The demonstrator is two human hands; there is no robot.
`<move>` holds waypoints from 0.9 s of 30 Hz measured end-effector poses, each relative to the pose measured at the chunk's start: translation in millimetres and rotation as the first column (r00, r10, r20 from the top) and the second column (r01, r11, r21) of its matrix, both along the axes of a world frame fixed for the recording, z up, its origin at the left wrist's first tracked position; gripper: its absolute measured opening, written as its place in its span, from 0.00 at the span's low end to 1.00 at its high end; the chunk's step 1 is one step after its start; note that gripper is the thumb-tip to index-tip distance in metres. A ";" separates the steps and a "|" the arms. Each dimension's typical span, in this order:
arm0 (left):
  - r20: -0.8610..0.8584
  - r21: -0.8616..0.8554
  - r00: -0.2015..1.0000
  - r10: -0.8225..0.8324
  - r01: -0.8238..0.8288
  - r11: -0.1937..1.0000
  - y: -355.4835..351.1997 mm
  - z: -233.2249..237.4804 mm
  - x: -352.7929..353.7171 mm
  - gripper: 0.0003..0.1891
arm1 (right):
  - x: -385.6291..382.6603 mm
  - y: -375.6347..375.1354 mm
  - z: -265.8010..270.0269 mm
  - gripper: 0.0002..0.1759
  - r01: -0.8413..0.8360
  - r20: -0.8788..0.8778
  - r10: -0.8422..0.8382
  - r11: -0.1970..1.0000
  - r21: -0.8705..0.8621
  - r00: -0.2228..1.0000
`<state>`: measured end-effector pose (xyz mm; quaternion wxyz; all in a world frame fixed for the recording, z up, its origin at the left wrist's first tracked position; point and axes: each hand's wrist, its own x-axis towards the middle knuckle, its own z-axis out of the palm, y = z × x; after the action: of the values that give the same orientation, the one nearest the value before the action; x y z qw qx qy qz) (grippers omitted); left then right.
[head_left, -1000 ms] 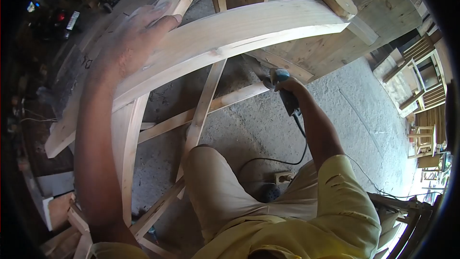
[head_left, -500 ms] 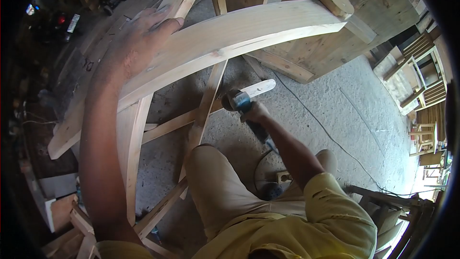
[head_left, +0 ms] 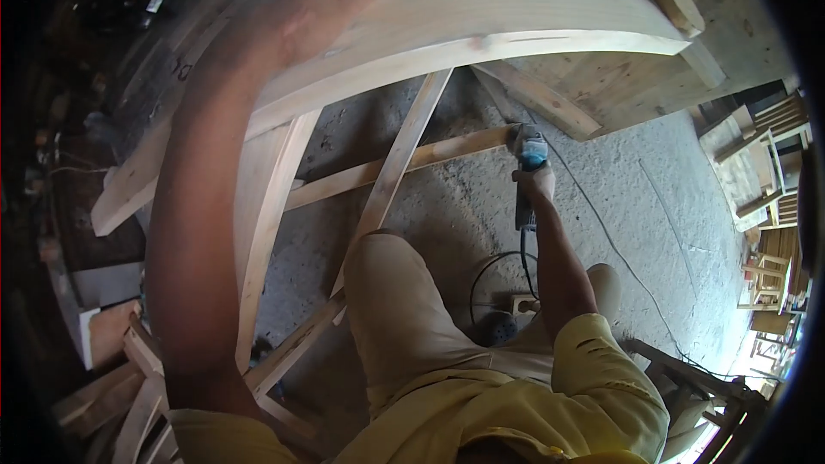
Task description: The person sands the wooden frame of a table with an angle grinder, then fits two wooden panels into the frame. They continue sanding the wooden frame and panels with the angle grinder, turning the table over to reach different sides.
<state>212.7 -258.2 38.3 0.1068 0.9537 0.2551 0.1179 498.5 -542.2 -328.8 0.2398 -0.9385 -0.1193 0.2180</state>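
My left hand (head_left: 322,9) grips the pale wooden frame at the top, its thumb lying where a slanting piece meets the broad curved rail (head_left: 481,13). My right hand (head_left: 540,182) is wrapped around a blue and dark angle grinder (head_left: 532,151), its cord trailing toward me. The grinder's head is at the far end of a low wooden bar (head_left: 455,147), which runs across the frame close over the floor. A slanting wooden leg (head_left: 402,150) crosses this bar. The left fingertips are partly hidden.
A wooden panel (head_left: 653,107) leans beyond the rail. A cable (head_left: 601,219) runs over the concrete floor (head_left: 653,249) on the right. Wooden chair parts (head_left: 765,163) stand at the far right, and wood scraps (head_left: 112,335) lie at lower left. A power outlet block (head_left: 522,302) sits between my legs.
The grinder in my right hand has moved right and away, out to the bar's far end, which was lit white before. My view has shifted, while my left hand stays on the frame.
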 end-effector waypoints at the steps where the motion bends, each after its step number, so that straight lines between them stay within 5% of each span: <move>1: -0.006 -0.004 1.000 0.011 -0.011 1.000 -10.8 11.1 -1.4 0.21 | -3.1 4.0 2.3 0.38 -0.008 -0.034 0.008 1.000 -0.021 0.999; 3: -0.053 -0.228 0.980 0.190 -0.197 0.953 -40.7 40.0 0.2 0.36 | -25.0 10.5 -10.5 0.37 -0.088 0.012 0.088 0.996 -0.013 0.996; 7: 0.004 -0.182 0.978 0.209 -0.205 0.962 -47.9 39.2 -3.2 0.35 | -89.6 35.4 -12.3 0.35 -0.216 -0.022 0.215 0.976 -0.017 0.976; 9: -0.080 -0.295 0.977 0.196 -0.211 0.932 -46.3 47.6 -3.5 0.35 | -105.2 38.6 -20.1 0.35 -0.251 -0.047 0.250 0.968 -0.004 0.967; 11: -0.085 -0.285 0.971 0.222 -0.237 0.929 -48.1 50.4 -4.6 0.35 | -116.6 40.6 -35.7 0.29 -0.029 -0.330 0.151 0.937 0.347 0.932; 12: -0.088 -0.280 0.969 0.233 -0.248 0.927 -48.7 50.0 -5.1 0.35 | -121.1 37.2 -37.3 0.29 -0.029 -0.335 0.152 0.939 0.343 0.930; 14: -0.106 -0.300 0.974 0.200 -0.223 0.927 -42.5 49.6 -3.8 0.34 | -126.1 31.1 -34.5 0.23 0.342 -0.674 0.184 0.749 0.568 0.716; 15: -0.118 -0.318 0.979 0.167 -0.197 0.927 -40.2 50.1 -3.9 0.34 | -129.0 29.7 -28.9 0.20 0.374 -0.705 0.218 0.723 0.581 0.674; 19: -0.134 -0.434 0.988 0.075 -0.127 0.892 -37.6 56.5 -13.2 0.34 | -139.2 29.6 -44.1 0.20 0.373 -0.649 0.268 0.638 0.674 0.712; 22: -0.122 -0.415 0.988 0.095 -0.137 0.900 -36.5 43.9 -10.3 0.34 | -139.9 39.4 -57.9 0.24 0.220 -0.554 0.208 0.763 0.607 0.806; 24: 0.075 -0.293 0.953 0.295 -0.262 0.920 -35.4 19.0 0.4 0.33 | -147.9 48.9 -57.7 0.30 -0.055 -0.216 0.181 0.872 0.487 0.959; 27: -0.128 -0.386 0.893 0.431 -0.445 0.808 -42.3 34.9 16.5 0.33 | -150.6 62.2 -34.0 0.34 -0.177 -0.182 0.222 0.956 0.232 0.958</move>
<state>229.3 -300.5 73.3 0.2678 0.8276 0.4886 0.0677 347.8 -480.0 -362.8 0.3269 -0.8626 -0.2112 0.3231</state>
